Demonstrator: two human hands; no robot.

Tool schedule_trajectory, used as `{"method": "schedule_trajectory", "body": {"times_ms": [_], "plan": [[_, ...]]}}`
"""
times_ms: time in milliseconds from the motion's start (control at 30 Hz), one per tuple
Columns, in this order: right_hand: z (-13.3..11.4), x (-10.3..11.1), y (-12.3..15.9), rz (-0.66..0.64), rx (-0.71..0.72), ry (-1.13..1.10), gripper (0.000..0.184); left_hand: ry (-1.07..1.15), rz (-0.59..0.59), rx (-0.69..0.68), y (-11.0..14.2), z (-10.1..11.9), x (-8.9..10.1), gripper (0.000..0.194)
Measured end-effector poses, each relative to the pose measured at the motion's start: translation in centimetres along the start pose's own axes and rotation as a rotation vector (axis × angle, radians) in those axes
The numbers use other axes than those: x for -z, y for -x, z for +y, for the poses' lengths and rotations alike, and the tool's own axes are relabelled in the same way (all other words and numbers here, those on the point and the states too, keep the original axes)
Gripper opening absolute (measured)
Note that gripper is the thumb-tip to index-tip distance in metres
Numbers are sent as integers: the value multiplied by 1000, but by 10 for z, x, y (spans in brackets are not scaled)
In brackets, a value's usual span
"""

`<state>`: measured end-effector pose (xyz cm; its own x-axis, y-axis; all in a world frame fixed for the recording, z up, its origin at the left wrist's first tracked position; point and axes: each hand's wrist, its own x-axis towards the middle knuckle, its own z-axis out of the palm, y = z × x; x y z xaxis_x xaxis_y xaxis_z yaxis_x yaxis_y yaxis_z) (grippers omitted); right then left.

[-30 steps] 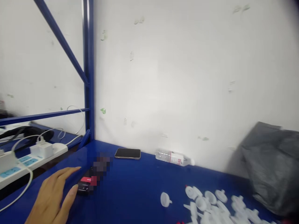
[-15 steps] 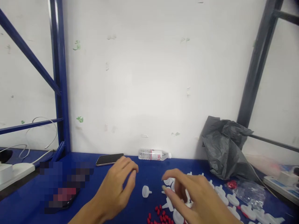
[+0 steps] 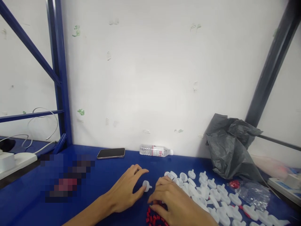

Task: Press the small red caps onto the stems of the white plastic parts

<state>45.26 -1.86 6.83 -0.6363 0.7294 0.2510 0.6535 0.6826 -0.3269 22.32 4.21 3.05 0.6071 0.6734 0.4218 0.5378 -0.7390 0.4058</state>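
Head view, left hand (image 3: 127, 190): spread open, thumb now at the lone white stemmed plastic disc (image 3: 147, 186).
Right hand (image 3: 170, 199): lowered, curled over small red cylindrical pieces (image 3: 158, 217); cannot tell whether it grips any.
Heaped white discs (image 3: 204, 191): more uncovered than before.

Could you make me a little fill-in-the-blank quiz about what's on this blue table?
1. The lone white piece is nearest the thumb of the ____ hand.
2. The tiny pieces by the right hand are coloured ____.
3. The clear bottle lies on its ____.
4. Seen here, the bottle is to the ____ of the phone.

Missing words: left; red; side; right.
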Motion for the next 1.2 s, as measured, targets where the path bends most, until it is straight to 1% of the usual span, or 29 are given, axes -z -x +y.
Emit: {"method": "schedule_trajectory", "body": {"times_ms": [100,167,267,367,467,700,800,900,1000,1100,1200], "plan": [[-3,-2,-1,-48,0,27,13,57,-57,18,0,3,-5,54],[-2,-5,-2,-79,16,43,12,56,-89,23,0,4,-7,56],[2,-8,-4,-109,54,58,11,4,-114,42,-1,4,-11,53],[5,-13,-6,-113,48,44,6,-27,-87,68,-2,3,-14,39],[7,-17,-5,-89,28,44,7,-23,-60,83,-2,2,-14,31],[10,-23,-5,-69,35,98,13,-6,24,114,-3,0,-4,24],[9,-21,-5,-56,37,94,17,-6,39,110,-3,0,-1,30],[6,-16,-2,-3,30,58,18,-3,38,91,-3,0,0,35],[4,-9,1,38,14,9,13,1,39,74,-3,-2,0,29],[6,-5,3,21,-1,-17,2,3,52,71,-4,-3,-1,25],[10,-7,3,19,6,-6,5,5,68,76,-5,-3,-1,22]]}}
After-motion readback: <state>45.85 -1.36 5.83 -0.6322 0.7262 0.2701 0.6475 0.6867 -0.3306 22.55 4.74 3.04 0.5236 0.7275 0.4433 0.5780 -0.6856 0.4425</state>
